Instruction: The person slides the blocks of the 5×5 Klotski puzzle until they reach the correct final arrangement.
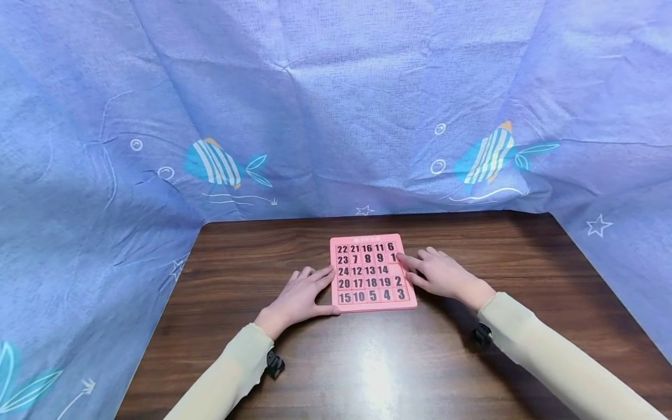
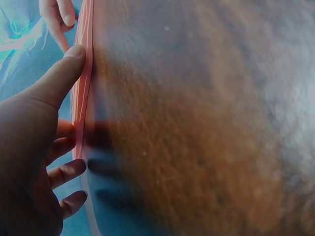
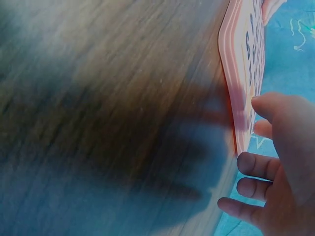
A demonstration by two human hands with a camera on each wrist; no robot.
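A pink number slide puzzle [image 1: 371,239] lies flat on the table, its tiles showing black numerals. One slot at the right end of the third row holds no tile. At the board's left side is my left hand [image 1: 301,293], fingers extended; its index fingertip touches the left edge and its thumb [image 2: 74,56] the lower-left corner. My right hand [image 1: 441,272] lies at the right side. Its index finger touches the tile numbered 1 [image 1: 393,257], partly covering it, and the thumb [image 3: 268,104] is at the right edge. The right hand's other fingers stay off the board.
A dark wood-grain table [image 1: 252,245] carries the puzzle. Behind and beside it hangs a blue cloth [image 1: 357,116] printed with striped fish. Each wrist wears a small black device [image 1: 275,364] below a pale sleeve [image 1: 231,367].
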